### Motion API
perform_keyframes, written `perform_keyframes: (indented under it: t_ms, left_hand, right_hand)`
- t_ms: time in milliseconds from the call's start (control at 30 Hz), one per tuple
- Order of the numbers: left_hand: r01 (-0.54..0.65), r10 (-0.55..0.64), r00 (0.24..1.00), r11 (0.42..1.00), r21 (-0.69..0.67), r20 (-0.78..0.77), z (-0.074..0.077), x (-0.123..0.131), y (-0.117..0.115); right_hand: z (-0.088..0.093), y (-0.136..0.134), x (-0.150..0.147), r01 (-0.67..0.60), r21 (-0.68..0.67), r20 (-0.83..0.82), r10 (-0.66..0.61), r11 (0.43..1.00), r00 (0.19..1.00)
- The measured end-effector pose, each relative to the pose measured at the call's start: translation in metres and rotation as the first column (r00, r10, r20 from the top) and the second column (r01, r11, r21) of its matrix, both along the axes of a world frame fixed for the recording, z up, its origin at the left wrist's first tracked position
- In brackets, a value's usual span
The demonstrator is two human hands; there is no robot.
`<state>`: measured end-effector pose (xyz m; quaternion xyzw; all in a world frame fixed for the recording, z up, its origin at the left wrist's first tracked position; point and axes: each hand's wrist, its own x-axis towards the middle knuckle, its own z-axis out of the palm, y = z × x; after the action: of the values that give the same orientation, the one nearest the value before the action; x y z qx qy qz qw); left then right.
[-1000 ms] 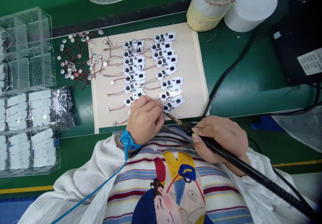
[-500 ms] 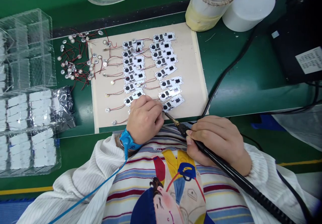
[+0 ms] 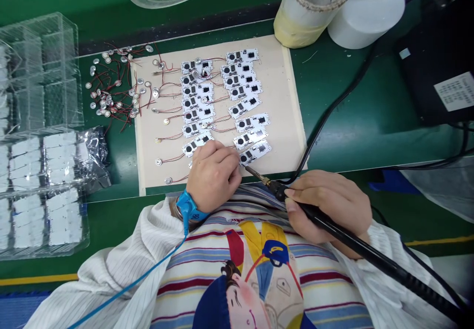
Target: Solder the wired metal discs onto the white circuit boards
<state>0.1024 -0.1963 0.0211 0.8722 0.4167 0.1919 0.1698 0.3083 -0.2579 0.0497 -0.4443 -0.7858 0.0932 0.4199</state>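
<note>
Left hand (image 3: 213,173) curled over a white circuit board (image 3: 196,144), low on the tan mat (image 3: 274,97); grip hidden, we cannot tell. Right hand (image 3: 328,210) closed around a soldering iron (image 3: 370,252), tip just beside the next board (image 3: 255,152).

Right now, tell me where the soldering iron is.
In the head view, the soldering iron sits in the right hand, its tip just below the lowest white circuit board of the right column, right of the left hand.

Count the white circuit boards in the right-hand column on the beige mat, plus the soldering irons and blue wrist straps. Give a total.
White circuit boards, right-hand column: 8
Soldering irons: 1
Blue wrist straps: 1
Total: 10
</note>
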Motion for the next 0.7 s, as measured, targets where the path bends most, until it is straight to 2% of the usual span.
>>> perform_keyframes:
  t_ms: [100, 233, 367, 467, 567, 667, 700]
  left_hand:
    - [0.005, -0.005, 1.0, 1.0, -0.002, -0.003, 0.001, -0.001, 0.0]
    - [0.004, -0.004, 1.0, 1.0, 0.007, -0.004, 0.005, -0.008, 0.001]
    - [-0.012, 0.013, 0.998, 1.0, 0.017, -0.066, 0.013, -0.009, 0.002]
    - [-0.023, 0.036, 0.985, 0.997, 0.078, -0.17, 0.015, -0.002, 0.003]
    - [0.052, -0.006, 0.976, 0.977, 0.208, -0.218, 0.005, 0.001, 0.009]
    - [0.142, -0.099, 0.986, 0.919, 0.367, -0.133, -0.015, 0.004, 0.025]
    - [0.104, -0.069, 0.992, 0.908, 0.406, -0.101, -0.022, 0.006, 0.031]
  right_hand:
    - [-0.001, -0.001, 0.001, 0.018, -0.02, -0.014, -0.018, 1.0, 1.0]
    - [0.001, -0.002, 0.01, 0.045, -0.042, -0.132, -0.05, 0.998, 0.99]
    - [0.005, -0.003, 0.027, 0.21, -0.121, -0.31, -0.238, 0.97, 0.921]
    - [0.012, 0.003, 0.044, 0.322, -0.001, -0.441, -0.29, 0.947, 0.849]
    - [0.027, 0.014, 0.065, 0.433, 0.139, -0.465, -0.327, 0.891, 0.823]
    - [0.043, 0.025, 0.097, 0.59, 0.138, -0.513, -0.452, 0.795, 0.73]
    - [0.046, 0.027, 0.109, 0.64, 0.109, -0.55, -0.49, 0.76, 0.676]
